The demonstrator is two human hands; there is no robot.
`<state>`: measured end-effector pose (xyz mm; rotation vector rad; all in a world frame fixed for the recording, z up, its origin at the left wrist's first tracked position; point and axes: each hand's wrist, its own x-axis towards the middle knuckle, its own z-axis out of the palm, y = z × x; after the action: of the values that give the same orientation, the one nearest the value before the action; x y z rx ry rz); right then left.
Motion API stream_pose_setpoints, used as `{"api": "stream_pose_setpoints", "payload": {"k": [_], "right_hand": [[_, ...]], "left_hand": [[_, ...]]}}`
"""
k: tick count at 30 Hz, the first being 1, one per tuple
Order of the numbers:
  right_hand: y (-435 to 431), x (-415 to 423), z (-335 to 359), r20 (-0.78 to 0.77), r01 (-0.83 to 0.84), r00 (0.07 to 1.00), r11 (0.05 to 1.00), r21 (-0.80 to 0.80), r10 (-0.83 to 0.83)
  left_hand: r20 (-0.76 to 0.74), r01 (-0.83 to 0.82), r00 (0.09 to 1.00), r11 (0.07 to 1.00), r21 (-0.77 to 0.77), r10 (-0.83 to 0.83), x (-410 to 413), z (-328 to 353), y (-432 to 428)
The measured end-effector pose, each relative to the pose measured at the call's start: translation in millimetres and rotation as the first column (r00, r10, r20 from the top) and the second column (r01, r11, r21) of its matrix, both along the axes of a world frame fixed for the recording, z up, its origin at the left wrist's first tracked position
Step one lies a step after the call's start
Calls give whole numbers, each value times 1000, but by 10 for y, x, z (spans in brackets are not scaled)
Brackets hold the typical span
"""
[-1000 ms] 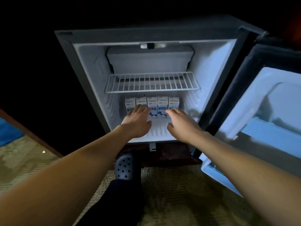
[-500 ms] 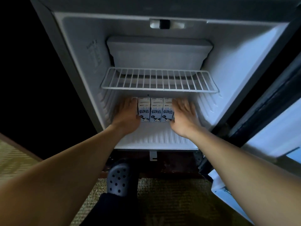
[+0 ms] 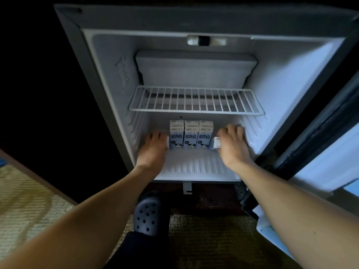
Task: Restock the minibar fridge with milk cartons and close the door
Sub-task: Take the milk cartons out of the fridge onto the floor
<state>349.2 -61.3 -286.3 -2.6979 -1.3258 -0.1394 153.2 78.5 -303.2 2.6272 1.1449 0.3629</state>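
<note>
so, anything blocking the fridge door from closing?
Yes. The left hand and right hand reach through the doorway to the milk cartons inside. The door stands open at right and would likely meet the right arm first.

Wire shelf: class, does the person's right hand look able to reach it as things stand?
Probably yes. The wire shelf lies bare just above the right hand, with open space between; but that hand grips an end carton, so it is occupied.
</note>
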Motion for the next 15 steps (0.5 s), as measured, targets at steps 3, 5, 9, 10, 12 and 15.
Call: {"api": "stream_pose_setpoints", "payload": {"k": [3, 5, 9, 10, 12, 15], "right_hand": [[-104, -74, 35, -78, -57, 995, 998, -30, 54], [-196, -158, 143, -142, -102, 985, 995, -3, 100], [-565, -459, 546, -267, -139, 951, 987, 78, 155], [-724, -564, 675, -306, -144, 937, 985, 95, 167], [-947, -697, 835, -342, -163, 917, 976, 142, 203], [-1620, -966, 1165, -422, -80, 892, 977, 199, 159]], "left_hand": [[-15, 61, 998, 998, -4, -61, 7, 176, -60], [-16, 140, 990, 990, 2, -140, 9, 295, -158], [-116, 320, 944, 943, 90, -309, -8, 624, -465], [-138, 345, 932, 936, 62, -335, -28, 761, -574], [-173, 381, 911, 925, 7, -374, -35, 986, -707], [-197, 516, 835, 856, -48, -514, -148, 1424, -1180]]}}
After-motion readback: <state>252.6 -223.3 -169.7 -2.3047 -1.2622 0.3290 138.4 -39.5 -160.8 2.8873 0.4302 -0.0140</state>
